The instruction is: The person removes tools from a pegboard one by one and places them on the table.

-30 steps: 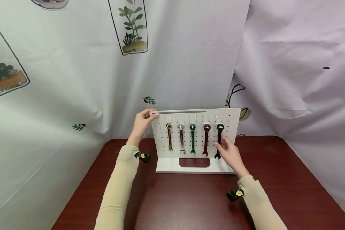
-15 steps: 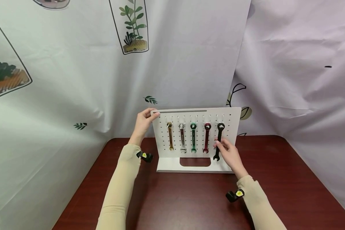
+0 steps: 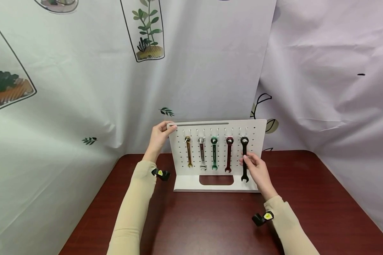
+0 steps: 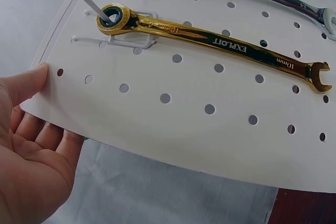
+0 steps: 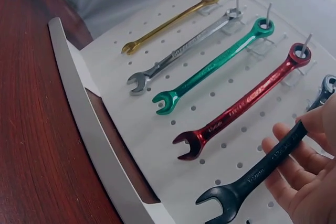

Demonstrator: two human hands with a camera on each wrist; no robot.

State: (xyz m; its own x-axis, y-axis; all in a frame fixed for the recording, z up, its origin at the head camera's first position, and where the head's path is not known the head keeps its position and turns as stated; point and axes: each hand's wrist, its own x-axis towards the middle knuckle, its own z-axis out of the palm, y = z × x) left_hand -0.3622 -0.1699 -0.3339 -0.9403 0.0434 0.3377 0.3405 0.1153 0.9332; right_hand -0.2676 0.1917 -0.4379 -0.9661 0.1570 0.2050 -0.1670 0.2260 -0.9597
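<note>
Head view shows the black wrench near-vertical, forked end down.

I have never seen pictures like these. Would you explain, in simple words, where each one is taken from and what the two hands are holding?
There is no machine here, only a person at work. The wide picture is taken from the person's head. The two closer pictures come from the wrist cameras, one for each hand. A white pegboard stands on a dark red table. From the board hang a gold wrench, a silver wrench, a green wrench and a red wrench. The left hand grips the board's upper left corner. The right hand holds a black wrench by its handle; whether that one also hangs, I cannot tell.
</note>
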